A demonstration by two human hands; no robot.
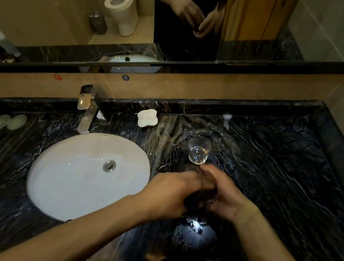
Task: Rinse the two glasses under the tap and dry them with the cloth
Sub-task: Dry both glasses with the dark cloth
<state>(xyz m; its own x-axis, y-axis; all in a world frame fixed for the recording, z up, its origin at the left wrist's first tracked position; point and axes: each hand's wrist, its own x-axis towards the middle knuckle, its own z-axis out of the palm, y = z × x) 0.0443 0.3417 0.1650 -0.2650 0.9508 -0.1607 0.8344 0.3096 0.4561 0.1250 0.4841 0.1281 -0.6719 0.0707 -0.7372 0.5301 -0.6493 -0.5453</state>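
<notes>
Hands meet over the bench: left hand [171, 192] and right hand [221, 194] fingers curl around a dark cloth [202, 197], likely wrapping a glass; dry best by twisting gently, clear of the second glass [198, 149] just beyond.

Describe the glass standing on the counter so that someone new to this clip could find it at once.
Start at the white oval sink set in the dark marble counter and look right of it. The clear glass stands upright and alone just beyond the two hands. Nothing holds it; its thick base catches the light.
</notes>
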